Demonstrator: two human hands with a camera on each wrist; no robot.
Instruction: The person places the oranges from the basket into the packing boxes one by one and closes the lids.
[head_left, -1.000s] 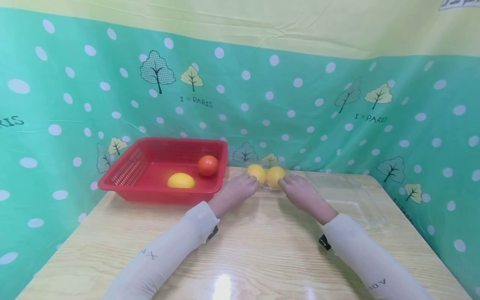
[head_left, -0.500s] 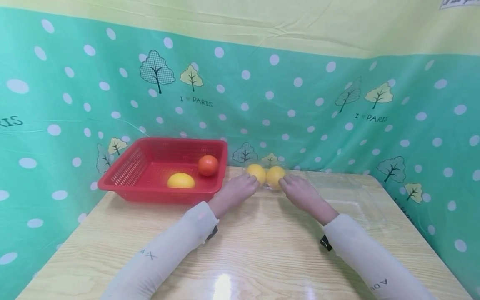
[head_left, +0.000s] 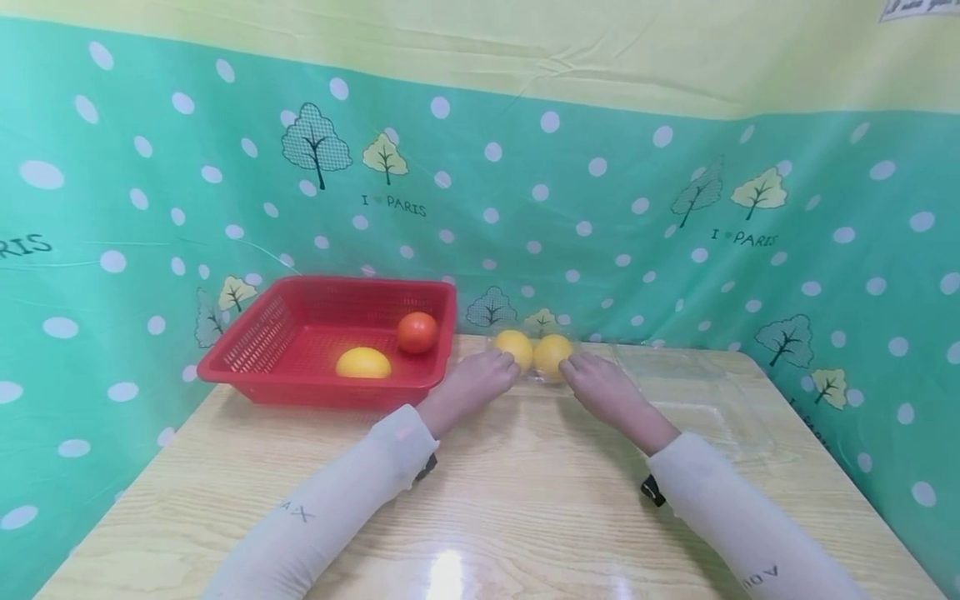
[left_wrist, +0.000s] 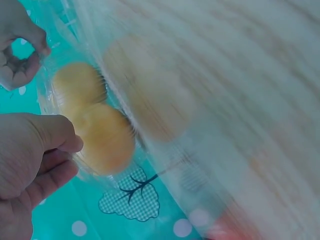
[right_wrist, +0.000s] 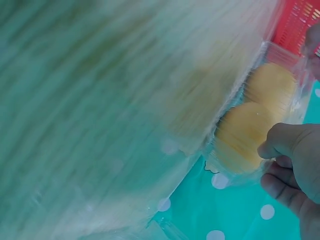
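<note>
Two round yellow-orange fruits [head_left: 552, 356] sit side by side in a clear plastic container [right_wrist: 281, 54] near the back edge of the table. My left hand [head_left: 480, 377] pinches the container's near edge at the left, thumb against forefinger. At the right end of the same edge, my right hand [head_left: 600, 382] pinches it the same way. The left wrist view shows both fruits [left_wrist: 107, 140] behind the thin clear wall, with my other hand [left_wrist: 20, 50] at the far corner.
A red plastic basket [head_left: 322, 391] stands at the back left, holding a tomato-like red fruit [head_left: 417, 332] and a yellow fruit [head_left: 363, 363]. To the right lies a clear plastic tray or lid [head_left: 697, 408]. A green dotted curtain [head_left: 525, 242] hangs behind the wooden table [head_left: 517, 500].
</note>
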